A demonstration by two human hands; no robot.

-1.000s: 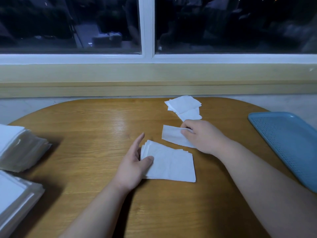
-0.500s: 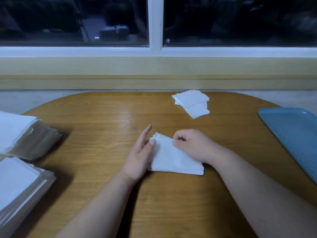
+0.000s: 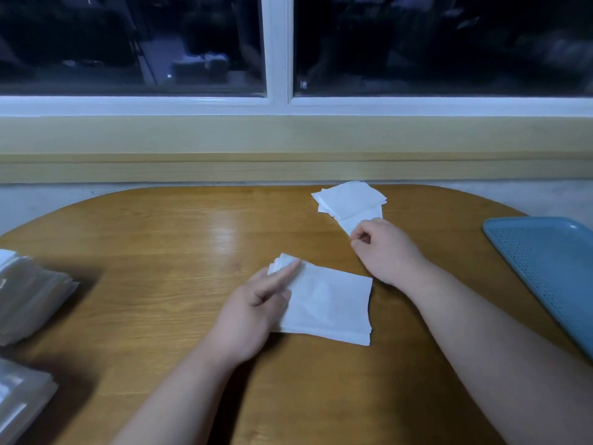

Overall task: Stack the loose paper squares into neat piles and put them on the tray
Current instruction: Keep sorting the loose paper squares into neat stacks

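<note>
Two hands at work on our paper squares.
Our left hand pins the near pile on the counter; our right hand pinches a loose square.

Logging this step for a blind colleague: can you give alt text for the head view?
A person's left hand steadies a neat pile of white paper squares on a rounded wooden table, while the right hand pinches a loose white square from a small scattered heap. A light blue perforated plastic tray waits at the right.

I lose the flat blue perforated plastic tray past the right edge. The two blurred wrapped white stacks run off the left.
</note>
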